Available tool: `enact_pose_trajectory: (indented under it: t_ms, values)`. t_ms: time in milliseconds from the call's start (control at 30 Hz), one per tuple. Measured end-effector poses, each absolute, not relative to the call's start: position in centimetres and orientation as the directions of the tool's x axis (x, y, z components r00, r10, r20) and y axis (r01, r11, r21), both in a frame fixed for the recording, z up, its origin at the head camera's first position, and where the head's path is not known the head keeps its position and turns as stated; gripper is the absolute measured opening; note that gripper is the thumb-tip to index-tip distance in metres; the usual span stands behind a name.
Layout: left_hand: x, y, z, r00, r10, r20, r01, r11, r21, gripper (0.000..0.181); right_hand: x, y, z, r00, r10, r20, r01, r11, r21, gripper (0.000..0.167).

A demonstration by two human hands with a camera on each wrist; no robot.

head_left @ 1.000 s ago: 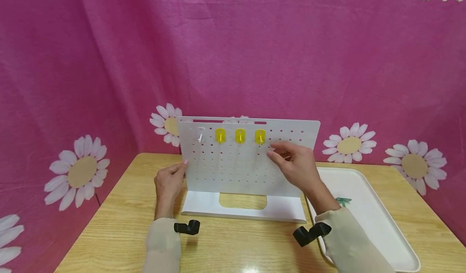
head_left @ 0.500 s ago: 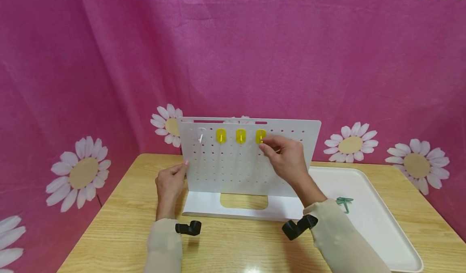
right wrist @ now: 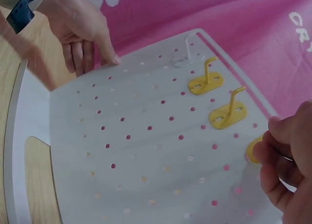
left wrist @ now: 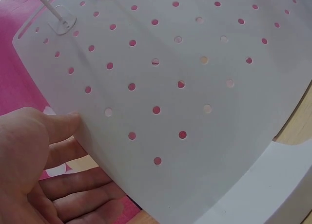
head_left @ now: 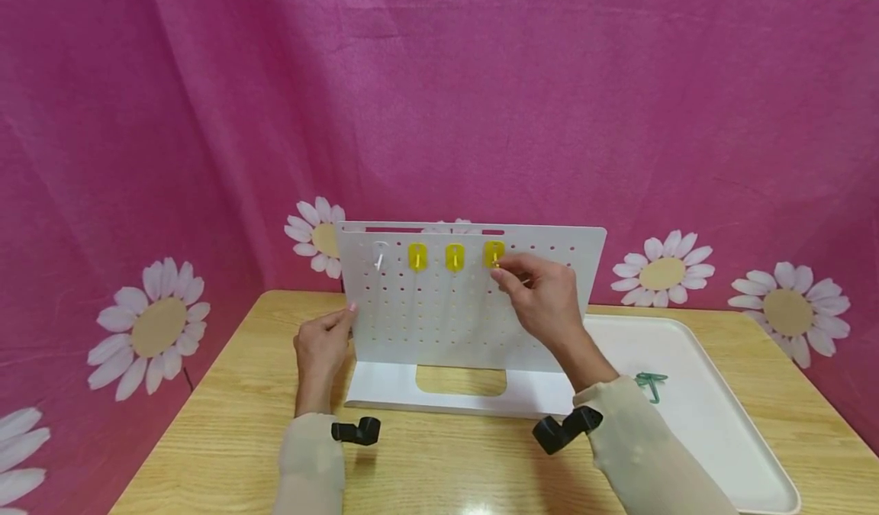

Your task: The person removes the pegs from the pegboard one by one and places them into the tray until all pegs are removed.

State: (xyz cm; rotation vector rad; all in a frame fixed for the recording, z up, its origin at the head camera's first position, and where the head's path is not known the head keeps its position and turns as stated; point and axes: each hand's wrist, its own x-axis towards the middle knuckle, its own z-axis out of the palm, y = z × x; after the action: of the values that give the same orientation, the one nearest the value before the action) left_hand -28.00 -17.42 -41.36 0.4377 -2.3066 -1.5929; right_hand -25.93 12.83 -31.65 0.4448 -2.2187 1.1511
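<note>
A white pegboard (head_left: 439,309) stands upright on its base. My left hand (head_left: 321,351) holds its left edge, thumb (left wrist: 61,125) on the front face and the other fingers partly behind. Along the top row hang a white hook (head_left: 380,257), a yellow hook (head_left: 417,257), a second yellow hook (head_left: 455,258) and a third yellow hook (head_left: 494,251) at the right. My right hand (head_left: 545,297) pinches the peg of that third yellow hook between thumb and index finger. In the right wrist view, the fingers cover most of this hook's plate (right wrist: 252,148).
A white tray (head_left: 707,439) lies right of the pegboard, partly under the right forearm. Green hook-like pieces (head_left: 651,384) rest in it. The wooden table (head_left: 439,461) carries everything, and a pink curtain (head_left: 467,118) with daisies hangs close behind.
My right hand has moved left to the third yellow hook and taken hold of its peg. That hook now sits slightly higher than the other yellow ones. The left hand keeps its place.
</note>
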Motion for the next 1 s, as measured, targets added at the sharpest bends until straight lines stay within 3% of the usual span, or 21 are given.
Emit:
enact_pose_trajectory:
  t_ms: [400,700,1000]
  values:
    - [-27.9,-17.4,-41.6,-0.908,-0.411,0.083,-0.064,0.330,0.942,0.052,-23.9,15.4,-30.8,-0.674,0.011,0.738,-0.613,0.549,-0.568,0.010]
    - [-28.0,-17.5,-41.5,-0.910,-0.406,0.087,-0.059,0.334,0.941,0.049,-22.1,19.0,-31.8,-0.655,0.009,0.756,-0.583,0.629,-0.514,0.012]
    - [-28.1,-17.5,-41.6,-0.910,-0.405,0.092,-0.055,0.336,0.940,0.048,-20.8,24.5,-34.5,-0.703,0.039,0.710,-0.458,0.739,-0.494,0.015]
